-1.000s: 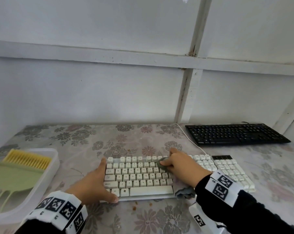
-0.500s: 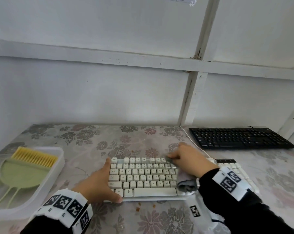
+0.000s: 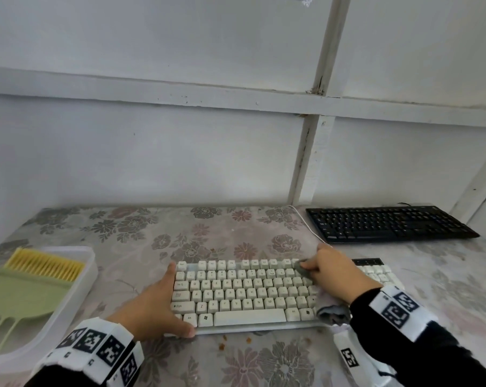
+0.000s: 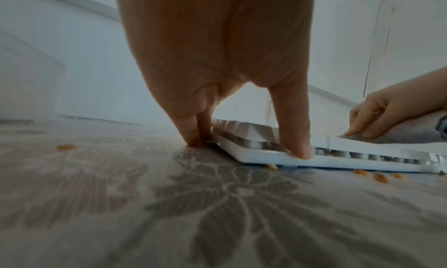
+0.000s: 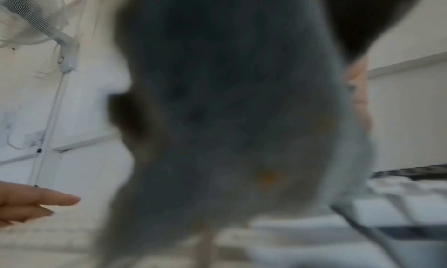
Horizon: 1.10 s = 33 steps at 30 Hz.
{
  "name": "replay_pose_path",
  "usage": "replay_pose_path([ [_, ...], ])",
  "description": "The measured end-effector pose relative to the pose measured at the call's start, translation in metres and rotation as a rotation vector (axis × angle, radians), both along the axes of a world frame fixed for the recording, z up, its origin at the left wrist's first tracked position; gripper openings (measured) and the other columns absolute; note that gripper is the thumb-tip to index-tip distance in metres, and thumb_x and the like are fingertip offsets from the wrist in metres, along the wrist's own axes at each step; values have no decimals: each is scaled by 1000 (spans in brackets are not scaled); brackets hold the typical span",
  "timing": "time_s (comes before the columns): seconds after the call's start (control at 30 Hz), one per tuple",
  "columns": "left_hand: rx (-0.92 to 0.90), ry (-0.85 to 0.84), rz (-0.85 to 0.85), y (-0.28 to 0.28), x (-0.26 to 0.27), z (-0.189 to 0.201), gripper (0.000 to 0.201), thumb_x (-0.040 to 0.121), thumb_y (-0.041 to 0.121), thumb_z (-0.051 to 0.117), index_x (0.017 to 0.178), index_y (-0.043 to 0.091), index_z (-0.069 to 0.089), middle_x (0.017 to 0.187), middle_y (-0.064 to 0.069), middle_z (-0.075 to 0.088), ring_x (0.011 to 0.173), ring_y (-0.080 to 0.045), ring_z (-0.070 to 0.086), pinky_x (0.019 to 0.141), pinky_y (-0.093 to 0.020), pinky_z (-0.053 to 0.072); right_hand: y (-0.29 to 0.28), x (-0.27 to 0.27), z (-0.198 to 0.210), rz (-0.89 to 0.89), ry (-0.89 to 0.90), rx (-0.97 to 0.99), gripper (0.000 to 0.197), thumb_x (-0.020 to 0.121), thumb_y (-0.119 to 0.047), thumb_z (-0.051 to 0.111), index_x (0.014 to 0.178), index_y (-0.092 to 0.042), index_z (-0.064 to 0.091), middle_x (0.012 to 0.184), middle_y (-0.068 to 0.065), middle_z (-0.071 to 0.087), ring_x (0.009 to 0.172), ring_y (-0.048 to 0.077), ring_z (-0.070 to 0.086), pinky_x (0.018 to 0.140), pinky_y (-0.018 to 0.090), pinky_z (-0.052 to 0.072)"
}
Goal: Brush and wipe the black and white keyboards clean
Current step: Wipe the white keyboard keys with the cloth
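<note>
From the head view, our right hand (image 3: 329, 272) pinches a grey cloth (image 3: 306, 270) on the white plastic keyboard (image 3: 244, 291), mid-wipe we judge; the flat black keyboard (image 3: 387, 223) waits behind. From the left wrist, our left hand (image 4: 217, 62) braces its corner, fingers (image 4: 293, 130) straight, crumbs (image 4: 377, 174) left on the flowered surface (image 4: 217, 214). The right wrist view shows only blurred cloth.

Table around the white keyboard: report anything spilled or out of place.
Small orange-brown crumbs lie scattered on the floral tablecloth just in front of the white keyboard, one partly under its front edge. Nothing else stands out.
</note>
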<state>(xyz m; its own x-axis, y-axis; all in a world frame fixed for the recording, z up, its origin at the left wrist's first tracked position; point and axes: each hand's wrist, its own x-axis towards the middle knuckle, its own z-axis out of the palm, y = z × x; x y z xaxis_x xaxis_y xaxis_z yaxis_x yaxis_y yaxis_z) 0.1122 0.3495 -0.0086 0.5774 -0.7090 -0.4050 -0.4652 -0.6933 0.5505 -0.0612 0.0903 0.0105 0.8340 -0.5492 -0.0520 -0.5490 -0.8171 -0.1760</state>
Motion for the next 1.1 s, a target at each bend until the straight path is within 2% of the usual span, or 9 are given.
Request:
replay_pose_path([
  [0.13, 4, 2, 4, 0, 0, 0, 130, 66, 37, 80, 146, 20, -21, 146, 2, 35, 126, -15, 41, 107, -25, 31, 2, 2, 8, -50, 63, -44, 20, 93, -28, 56, 95, -20, 75, 93, -2, 40, 88, 19, 57, 84, 26, 45],
  [0.27, 1, 9, 7, 0, 0, -1, 130, 66, 36, 80, 146, 20, -21, 147, 2, 34, 127, -15, 41, 107, -25, 31, 42, 34, 21, 120, -43, 71, 16, 91, -22, 59, 77, -23, 67, 90, -5, 40, 80, 14, 51, 78, 21, 41],
  [0.4, -11, 30, 15, 0, 0, -1, 128, 67, 33, 80, 146, 21, -20, 145, 2, 36, 121, -13, 43, 103, -23, 32, 79, 67, 14, 278, -74, 104, 14, 90, -17, 59, 92, -14, 73, 94, -2, 39, 82, 19, 47, 78, 24, 38],
  [0.53, -10, 29, 16, 0, 1, -1, 128, 67, 34, 80, 146, 21, -19, 146, 2, 35, 126, -15, 41, 103, -23, 32, 73, 67, -2, 269, -51, 53, 19, 91, -14, 56, 99, -10, 72, 100, 3, 41, 88, 23, 47, 79, 30, 43],
  [0.7, -3, 31, 5, -1, 4, -4, 129, 66, 36, 80, 146, 22, -19, 147, 3, 33, 121, -13, 42, 102, -23, 33, 35, 29, -8, 184, -44, 47, 24, 94, -30, 54, 108, -23, 72, 89, -6, 34, 87, 22, 51, 70, 19, 32],
  [0.83, -8, 33, 3, 0, 5, -7, 130, 64, 37, 81, 147, 23, -18, 146, 3, 34, 118, -12, 43, 99, -22, 35, 5, -1, -7, 98, -66, 61, 22, 94, -33, 55, 104, -26, 74, 78, -13, 30, 67, 6, 41, 57, 7, 25],
  [0.9, -18, 38, 3, 0, 6, -8, 130, 64, 37, 81, 147, 23, -18, 145, 3, 35, 112, -10, 43, 95, -20, 36, -8, -10, -6, 41, -58, 55, 22, 93, -33, 57, 103, -25, 74, 80, -11, 36, 75, 11, 47, 61, 9, 30],
  [1.0, -16, 39, 4, -1, 6, -9, 130, 64, 36, 81, 147, 22, -18, 146, 3, 34, 110, -9, 42, 97, -21, 35, -24, -18, -2, -33, -49, 3, 18, 91, -25, 59, 98, -22, 76, 90, -2, 44, 90, 22, 58, 79, 24, 44],
  [1.1, -19, 35, 2, -1, 6, -9, 130, 64, 36, 82, 147, 23, -17, 145, 3, 35, 110, -10, 43, 98, -22, 35, -33, -24, 2, -6, -110, 1, 19, 92, -24, 59, 102, -21, 75, 78, -12, 33, 70, 6, 46, 63, 7, 34],
])
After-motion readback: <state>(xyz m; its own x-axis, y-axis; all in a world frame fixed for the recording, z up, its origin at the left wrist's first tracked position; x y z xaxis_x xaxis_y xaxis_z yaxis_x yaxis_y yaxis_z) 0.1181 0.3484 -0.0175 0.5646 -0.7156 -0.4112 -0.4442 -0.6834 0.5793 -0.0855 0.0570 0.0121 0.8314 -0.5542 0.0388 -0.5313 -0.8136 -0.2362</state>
